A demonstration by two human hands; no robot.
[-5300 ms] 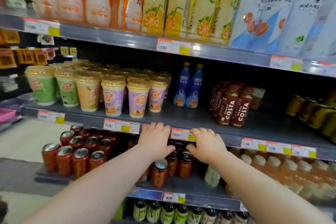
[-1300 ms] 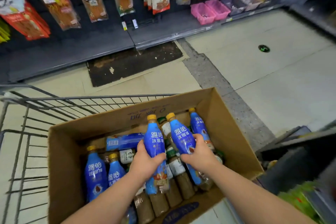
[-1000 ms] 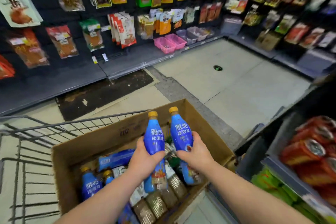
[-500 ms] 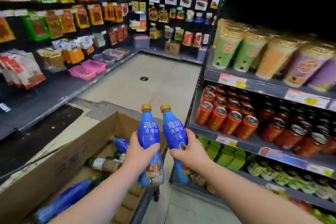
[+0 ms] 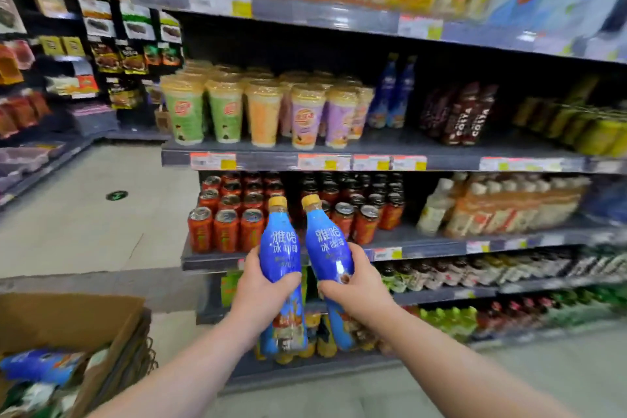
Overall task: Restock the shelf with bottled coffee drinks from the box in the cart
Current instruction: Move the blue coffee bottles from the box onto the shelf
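Left hand [image 5: 263, 285]: We had it wrapped round the waist of one blue coffee bottle [image 5: 279, 254], which stood upright with its yellow cap on top.
Right hand [image 5: 359, 288]: We had it gripping a second blue bottle [image 5: 327, 253] the same way, with the top leaning slightly left.
Where the bottles were: We held them side by side in the air, in front of the red cans [image 5: 225, 231] and below the shelf [image 5: 407, 144] that we judged to be theirs.
Target spot: A matching pair on the shelf [image 5: 393, 95] stood between the cups [image 5: 264, 112] and the COSTA bottles [image 5: 470, 115], with bare shelf in front of them.
Step in hand: We judged it to be carrying the bottles from the box [image 5: 101, 312] up to the shelf.
Doing it well: We needed to lift each base clear of the shelf lip. Then we needed to set the bottles down one at a time in front of the pair, labels outward. We also had to keep our left elbow off the cups.
Count, blue bottles: We counted two in our hands, two on the shelf and at least one lying in the box.
Count, cups: We counted five across the front row, with more behind.
Count, COSTA: We could read two labels, and the rest were too blurred to count.
Count, boxes: We counted one.
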